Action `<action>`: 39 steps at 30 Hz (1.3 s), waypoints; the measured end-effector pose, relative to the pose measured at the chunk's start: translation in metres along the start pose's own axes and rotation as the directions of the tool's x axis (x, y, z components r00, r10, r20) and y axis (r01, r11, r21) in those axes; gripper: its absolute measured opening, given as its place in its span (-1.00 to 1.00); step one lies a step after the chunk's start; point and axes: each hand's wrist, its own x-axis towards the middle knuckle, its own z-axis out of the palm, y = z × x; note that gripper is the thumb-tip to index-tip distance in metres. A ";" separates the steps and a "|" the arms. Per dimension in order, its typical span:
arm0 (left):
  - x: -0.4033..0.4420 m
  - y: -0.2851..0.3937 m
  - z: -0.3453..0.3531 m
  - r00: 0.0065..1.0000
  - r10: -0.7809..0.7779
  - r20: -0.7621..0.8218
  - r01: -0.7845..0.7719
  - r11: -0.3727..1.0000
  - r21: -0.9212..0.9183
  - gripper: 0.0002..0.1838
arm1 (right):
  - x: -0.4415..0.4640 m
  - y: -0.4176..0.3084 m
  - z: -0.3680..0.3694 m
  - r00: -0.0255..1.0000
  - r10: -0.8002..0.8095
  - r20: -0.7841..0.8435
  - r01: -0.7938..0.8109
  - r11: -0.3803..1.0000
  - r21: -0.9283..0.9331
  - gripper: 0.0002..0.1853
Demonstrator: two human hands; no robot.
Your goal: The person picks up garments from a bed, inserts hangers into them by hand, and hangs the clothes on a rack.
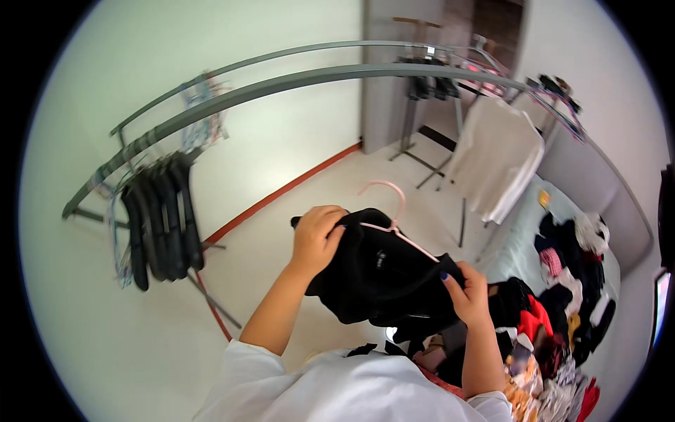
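Observation:
A black garment (373, 281) with a small label inside its neck hangs on a pink clothes hanger (401, 204) in front of me. The hanger's hook points up, and its bar shows through the neck opening. My left hand (320, 235) grips the garment's shoulder at the left end of the hanger, thumb on the near side. On the other shoulder my right hand (467, 292) is closed, its thumb pressed on the black cloth. The garment's lower part drops toward my body and is partly hidden.
A grey metal clothes rack (302, 81) spans the view, with black hangers (162, 218) on its left end. A white garment (499, 158) hangs at the right. Piled clothes (541, 316) lie on and before a pale sofa (517, 243) at the right.

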 end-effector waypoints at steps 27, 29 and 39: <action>-0.119 -0.081 -0.139 0.934 -0.356 -0.009 0.355 0.928 0.118 -0.84 | 0.028 -0.027 0.133 0.916 -0.302 -0.262 0.245 0.942 -0.229 -0.80; -0.114 -0.089 -0.118 0.922 -0.387 -0.001 0.387 0.920 0.061 -0.83 | 0.024 -0.012 0.124 0.935 -0.194 -0.296 0.140 0.971 -0.194 -0.81; -0.052 -0.096 0.033 0.853 -0.518 0.063 0.519 0.833 -0.190 -0.86 | 0.045 0.060 0.024 0.888 0.031 -0.459 -0.132 0.973 -0.189 -0.82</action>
